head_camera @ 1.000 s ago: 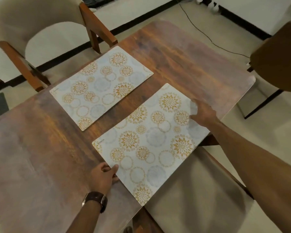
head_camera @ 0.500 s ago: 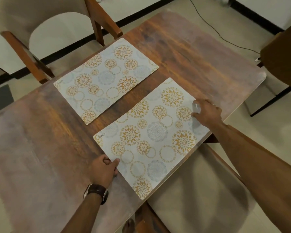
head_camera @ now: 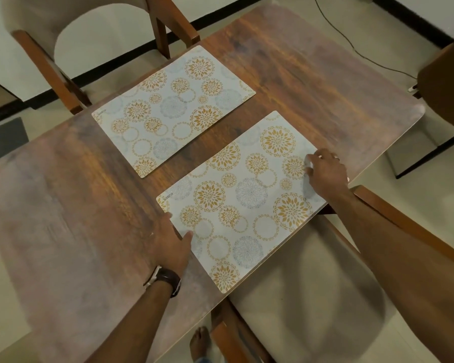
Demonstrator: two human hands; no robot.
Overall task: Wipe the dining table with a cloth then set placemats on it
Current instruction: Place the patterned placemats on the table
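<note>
Tabletop (head_camera: 63,205): a dark wood-grain surface is shown; two placemats are laid flat on it, side by side and apart, with a strip of bare wood between them.
Near placemat (head_camera: 241,203): it is laid along the near edge of the tabletop, toward the right-hand corner; its long side runs almost flush with that edge. Gold and grey floral rings are printed on a pale ground.
Far placemat (head_camera: 173,108): it is laid along the far edge of the tabletop, parallel to the near one, with the same print.
Left hand (head_camera: 171,244): it is rested on the tabletop at the left short side of the near placemat; the thumb is laid on top of the mat and the fingers appear tucked at its edge, so the edge is pinched. A dark wristwatch (head_camera: 165,280) is worn.
Right hand (head_camera: 325,171): it is placed on the right end of the near placemat, fingers bent and fingertips pressed down on the mat.
Chairs: one chair (head_camera: 63,48) is seen beyond the far edge, another chair (head_camera: 312,284) below the near edge.
</note>
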